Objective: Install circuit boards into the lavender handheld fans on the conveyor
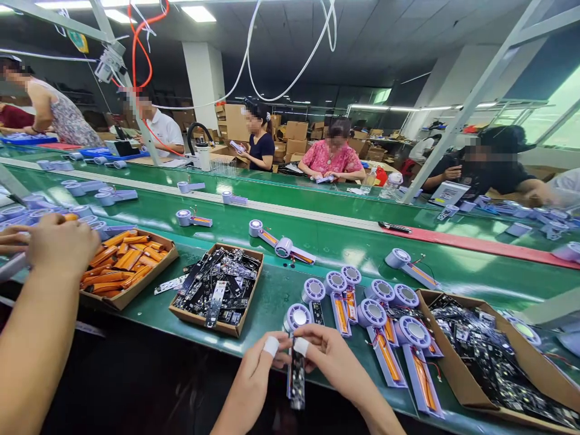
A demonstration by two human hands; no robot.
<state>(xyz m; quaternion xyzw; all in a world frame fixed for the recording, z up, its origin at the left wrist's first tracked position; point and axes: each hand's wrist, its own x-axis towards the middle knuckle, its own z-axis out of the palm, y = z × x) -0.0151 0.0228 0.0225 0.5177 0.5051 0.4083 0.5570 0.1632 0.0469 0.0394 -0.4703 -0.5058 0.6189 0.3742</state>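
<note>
A lavender handheld fan is in front of me at the table edge, its round head pointing away. A black circuit board lies lengthwise along its handle and covers most of it. My left hand grips the fan from the left, fingers bent around its upper handle. My right hand pinches the board near its top end from the right. White tape wraps both thumbs. The fingertips partly hide where board and handle meet. To the right stand several fans with orange batteries in their open handles.
A cardboard tray of circuit boards and a tray of orange batteries stand left. A box of boards is on the right. A co-worker's arm reaches in at left. Fans lie on the green conveyor; people sit beyond it.
</note>
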